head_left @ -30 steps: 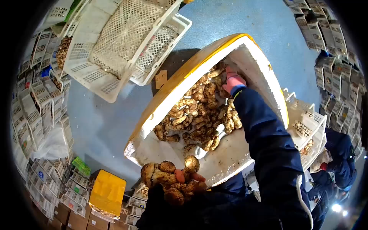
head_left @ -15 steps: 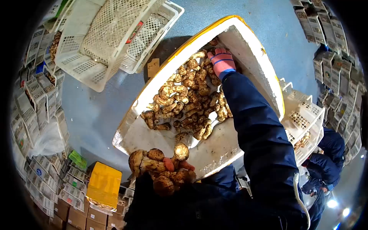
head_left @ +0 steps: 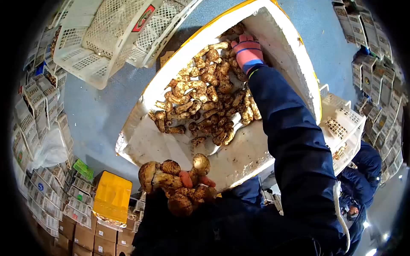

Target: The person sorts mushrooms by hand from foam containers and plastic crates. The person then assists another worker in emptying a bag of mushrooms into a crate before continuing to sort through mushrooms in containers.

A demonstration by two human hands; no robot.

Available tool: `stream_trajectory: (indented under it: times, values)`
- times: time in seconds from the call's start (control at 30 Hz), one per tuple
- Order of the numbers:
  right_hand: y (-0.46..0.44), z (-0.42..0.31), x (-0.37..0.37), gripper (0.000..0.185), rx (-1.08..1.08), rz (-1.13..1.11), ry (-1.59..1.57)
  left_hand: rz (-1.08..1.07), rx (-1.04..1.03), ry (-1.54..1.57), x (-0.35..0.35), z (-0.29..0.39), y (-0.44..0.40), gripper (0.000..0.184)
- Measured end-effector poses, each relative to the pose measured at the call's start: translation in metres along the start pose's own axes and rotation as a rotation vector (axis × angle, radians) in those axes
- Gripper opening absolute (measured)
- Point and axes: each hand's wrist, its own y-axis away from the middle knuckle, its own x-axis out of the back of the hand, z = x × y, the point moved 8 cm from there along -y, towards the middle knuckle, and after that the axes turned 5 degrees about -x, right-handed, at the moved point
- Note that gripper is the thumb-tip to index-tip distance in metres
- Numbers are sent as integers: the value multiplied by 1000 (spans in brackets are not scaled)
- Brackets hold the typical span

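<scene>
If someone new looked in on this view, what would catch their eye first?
Probably the white foam box with yellow edging, mid-view, spread with brown knobbly mushrooms. Next, the pink-gloved right hand with blue bands, near the box's top end. Low and left of centre, the left hand holds a clump of large-looking brown mushrooms.

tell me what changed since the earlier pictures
The right hand has turned, showing more of the back of its glove, near the far end of the foam box. Most of the scene slid upward in the picture, suggesting the camera moved. No clear pick-up or release shows. The left hand still holds large mushrooms, and smaller mushrooms still lie in the box.
</scene>
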Motion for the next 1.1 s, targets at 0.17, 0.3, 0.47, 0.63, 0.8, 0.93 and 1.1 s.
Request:
stream_trajectory:
  times: [0.17,0.3,0.47,0.63,0.8,0.93,1.1]
  values:
    - [15,5,0,24,94,-171,-198,-54,2,-25,-9,-5,-3,26]
    - [65,61,23,40,-345,-199,-925,-119,20,-70,-21,-3,-2,25]
    - [147,101,64,60,-462,-208,-2092,-192,23,2,-23,-5,-13,20]
    - [95,58,58,41,-419,-200,-536,-143,-100,-91,-37,0,-7,22]
    - [51,5,-30,26,-305,-743,-28,-87,-141,-96,-33,8,4,24]
    - [62,29,-28,28,-410,-689,-208,-193,48,-65,-28,10,9,26]
    - [83,47,-27,26,-802,-467,-1891,-311,-107,-74,-34,14,4,26]
